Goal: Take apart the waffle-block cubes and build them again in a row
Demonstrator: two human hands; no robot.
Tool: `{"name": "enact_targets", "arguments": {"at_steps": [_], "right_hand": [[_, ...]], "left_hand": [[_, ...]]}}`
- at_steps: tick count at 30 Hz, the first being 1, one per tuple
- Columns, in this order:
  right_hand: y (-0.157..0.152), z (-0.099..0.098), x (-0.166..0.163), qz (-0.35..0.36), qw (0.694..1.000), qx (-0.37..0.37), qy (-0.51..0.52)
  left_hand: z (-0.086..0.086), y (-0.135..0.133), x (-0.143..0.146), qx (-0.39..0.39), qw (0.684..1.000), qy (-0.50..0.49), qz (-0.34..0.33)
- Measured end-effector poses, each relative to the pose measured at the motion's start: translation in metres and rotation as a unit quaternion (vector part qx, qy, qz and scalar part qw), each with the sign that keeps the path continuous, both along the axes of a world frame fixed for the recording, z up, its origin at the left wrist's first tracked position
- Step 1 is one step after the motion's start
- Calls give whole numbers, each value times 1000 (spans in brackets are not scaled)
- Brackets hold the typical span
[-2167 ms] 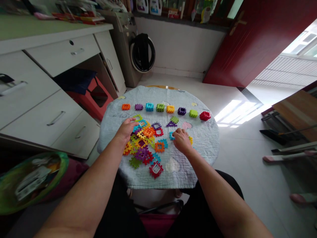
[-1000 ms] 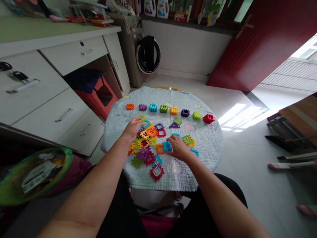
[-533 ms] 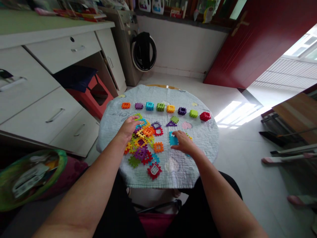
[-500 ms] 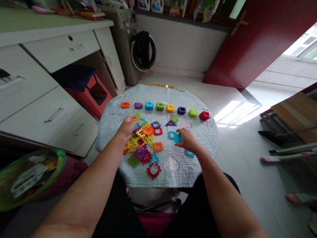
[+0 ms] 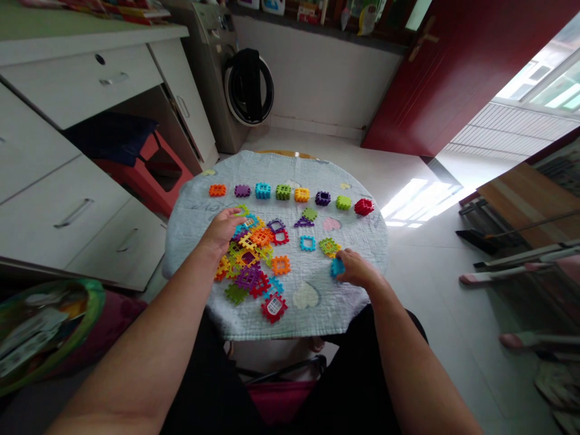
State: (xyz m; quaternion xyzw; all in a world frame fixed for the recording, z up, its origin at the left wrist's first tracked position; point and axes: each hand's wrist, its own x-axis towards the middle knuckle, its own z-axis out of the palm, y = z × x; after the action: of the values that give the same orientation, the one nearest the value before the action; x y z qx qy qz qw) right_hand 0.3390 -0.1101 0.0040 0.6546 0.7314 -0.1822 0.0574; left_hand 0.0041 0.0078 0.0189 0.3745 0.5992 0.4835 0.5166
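Observation:
My left hand (image 5: 222, 231) rests at the far left edge of a heap of colourful notched plastic building pieces (image 5: 248, 241). Its fingers reach out over the heap, tips beside a lime green piece (image 5: 243, 210). On the right of the table, my right hand (image 5: 357, 267) grips a blue notched building piece (image 5: 336, 267) between thumb and fingers, low over the cloth. Just beyond it lies a green and yellow piece (image 5: 329, 246). A blue square frame piece (image 5: 307, 243) lies to its left. A purple triangular piece (image 5: 304, 223) and a green piece (image 5: 310, 214) sit farther back.
Several small built blocks stand in a row along the far side, from an orange block (image 5: 217, 190) to a red block (image 5: 364, 206). A pale cloth (image 5: 272, 326) covers the round table. A waste bin (image 5: 97, 302) stands at left, a red stool (image 5: 158, 166) behind.
My right hand has moved right and nearer to me with the blue piece, leaving the blue frame piece and the green and yellow piece in view. My left hand stays at the heap.

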Motion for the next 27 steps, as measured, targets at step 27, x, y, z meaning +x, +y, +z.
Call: {"name": "enact_targets", "arguments": {"at_steps": [27], "right_hand": [[78, -19, -63, 55, 996, 61, -16]], "left_hand": [[-5, 5, -21, 6, 999, -31, 37]]}}
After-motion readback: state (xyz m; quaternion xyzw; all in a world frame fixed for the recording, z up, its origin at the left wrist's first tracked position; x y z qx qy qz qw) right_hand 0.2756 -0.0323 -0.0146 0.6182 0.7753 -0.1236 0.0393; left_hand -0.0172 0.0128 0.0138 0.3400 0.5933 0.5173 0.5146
